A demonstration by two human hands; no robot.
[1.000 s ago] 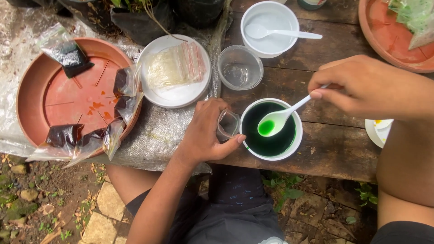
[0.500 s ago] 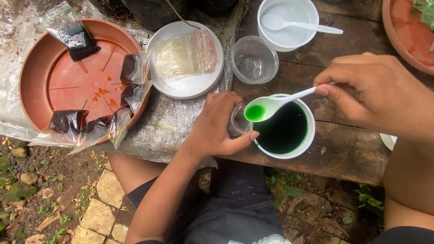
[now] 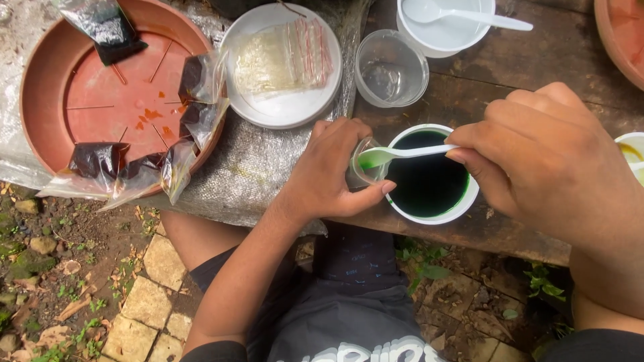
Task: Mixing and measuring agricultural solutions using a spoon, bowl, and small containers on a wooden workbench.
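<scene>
My left hand (image 3: 329, 173) grips a small clear plastic bag (image 3: 363, 175) held open beside a white bowl (image 3: 437, 214) of dark green liquid. My right hand (image 3: 547, 157) holds a white plastic spoon (image 3: 396, 155) by its handle. The spoon's bowl, wet with green liquid, is tipped into the mouth of the bag. Both hands are over the front edge of a dark wooden table (image 3: 483, 87).
A terracotta saucer (image 3: 87, 100) at left holds several filled bags of dark liquid (image 3: 100, 161). A white plate (image 3: 282, 110) carries a stack of empty clear bags. An empty clear cup (image 3: 391, 68) and a white bowl with a spoon (image 3: 446, 23) stand behind.
The spoon rose out of the green bowl with liquid, moved left, and now tips into the bag held by my left hand.
</scene>
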